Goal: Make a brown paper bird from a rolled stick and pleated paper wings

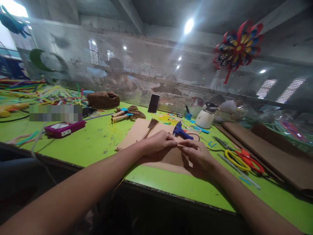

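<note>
My left hand (160,142) and my right hand (201,156) meet above brown kraft paper (156,160) near the table's front edge. Both are closed in a pinch, fingertips almost touching, on a thin brown paper strip (181,146) that is mostly hidden by the fingers. Just beyond them lies a blue hot glue gun (181,131), its nozzle toward my left hand. To the left of the glue gun, a rolled paper piece with a dark fringed end (152,124) rests on the paper.
Yellow-handled scissors (236,160) and orange-handled scissors (251,161) lie right of my right hand, by a clear stick (239,171). Folded brown paper (269,153) borders the right side. Behind stand a white jug (206,116) and a phone (154,103). A purple power strip (65,128) sits left.
</note>
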`<move>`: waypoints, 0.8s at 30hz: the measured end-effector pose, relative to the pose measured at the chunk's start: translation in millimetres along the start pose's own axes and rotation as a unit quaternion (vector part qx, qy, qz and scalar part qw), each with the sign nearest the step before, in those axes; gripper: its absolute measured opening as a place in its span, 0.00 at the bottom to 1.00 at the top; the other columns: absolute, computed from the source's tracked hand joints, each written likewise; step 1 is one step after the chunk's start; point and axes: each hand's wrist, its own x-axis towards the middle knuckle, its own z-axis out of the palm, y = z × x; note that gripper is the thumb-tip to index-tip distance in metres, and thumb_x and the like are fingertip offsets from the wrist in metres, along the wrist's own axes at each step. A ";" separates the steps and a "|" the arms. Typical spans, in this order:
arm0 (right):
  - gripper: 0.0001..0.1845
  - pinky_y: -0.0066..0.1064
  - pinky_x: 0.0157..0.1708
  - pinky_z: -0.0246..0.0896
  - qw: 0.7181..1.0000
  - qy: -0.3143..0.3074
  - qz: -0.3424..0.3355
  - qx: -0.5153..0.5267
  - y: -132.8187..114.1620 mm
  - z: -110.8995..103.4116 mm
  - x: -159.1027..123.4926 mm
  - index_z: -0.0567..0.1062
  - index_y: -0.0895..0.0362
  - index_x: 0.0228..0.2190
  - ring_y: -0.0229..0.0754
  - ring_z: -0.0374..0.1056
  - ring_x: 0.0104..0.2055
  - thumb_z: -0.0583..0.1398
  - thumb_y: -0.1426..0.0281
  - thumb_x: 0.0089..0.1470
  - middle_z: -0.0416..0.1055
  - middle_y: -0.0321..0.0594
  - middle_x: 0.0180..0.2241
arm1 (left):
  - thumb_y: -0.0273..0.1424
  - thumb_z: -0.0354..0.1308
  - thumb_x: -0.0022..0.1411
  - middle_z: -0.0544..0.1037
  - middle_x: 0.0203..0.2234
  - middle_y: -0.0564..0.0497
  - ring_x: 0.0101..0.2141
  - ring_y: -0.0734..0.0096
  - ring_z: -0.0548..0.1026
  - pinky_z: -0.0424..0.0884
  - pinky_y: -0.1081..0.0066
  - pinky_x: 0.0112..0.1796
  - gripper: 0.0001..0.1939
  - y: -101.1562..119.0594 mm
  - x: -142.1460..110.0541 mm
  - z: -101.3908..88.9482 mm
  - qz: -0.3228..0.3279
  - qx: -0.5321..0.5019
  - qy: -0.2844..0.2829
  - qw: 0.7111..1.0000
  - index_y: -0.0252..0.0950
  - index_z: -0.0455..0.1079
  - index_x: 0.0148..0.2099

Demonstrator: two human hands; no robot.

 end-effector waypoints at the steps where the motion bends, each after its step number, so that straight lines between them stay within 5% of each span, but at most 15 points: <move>1: 0.11 0.31 0.33 0.62 1.000 0.003 0.011 0.006 -0.2 0.1 0.5 0.76 0.55 0.35 0.42 0.69 0.34 0.61 0.64 0.49 0.75 0.40 0.33 | 0.42 0.50 0.58 0.64 0.20 0.54 0.24 0.77 0.57 0.53 0.75 0.26 0.20 0.3 0.2 0.0 0.005 0.008 -0.001 1.000 0.30 0.73 0.30; 9: 0.13 0.27 0.20 0.55 0.994 0.049 0.082 0.045 -2.5 2.6 1.6 0.77 0.57 0.29 0.37 0.63 0.23 0.64 0.60 0.44 0.72 0.39 0.23 | 0.44 0.48 0.59 0.61 0.19 0.55 0.22 0.78 0.53 0.51 0.74 0.23 0.22 0.7 1.9 4.6 0.021 0.023 0.024 0.999 0.31 0.70 0.27; 16: 0.15 0.30 0.24 0.59 0.981 0.070 0.097 0.155 -4.4 3.6 -0.4 0.77 0.58 0.26 0.40 0.67 0.25 0.67 0.60 0.39 0.73 0.39 0.24 | 0.43 0.49 0.59 0.67 0.22 0.53 0.24 0.77 0.59 0.56 0.76 0.25 0.20 3.9 2.0 5.1 0.043 -0.005 0.017 0.999 0.30 0.72 0.31; 24: 0.12 0.27 0.24 0.57 0.980 0.053 0.100 0.166 -1.0 2.4 -0.3 0.77 0.58 0.27 0.36 0.65 0.23 0.67 0.62 0.41 0.72 0.37 0.23 | 0.38 0.49 0.59 0.70 0.24 0.52 0.26 0.76 0.62 0.58 0.76 0.28 0.17 -0.9 4.3 5.3 0.055 0.028 0.018 0.998 0.31 0.73 0.34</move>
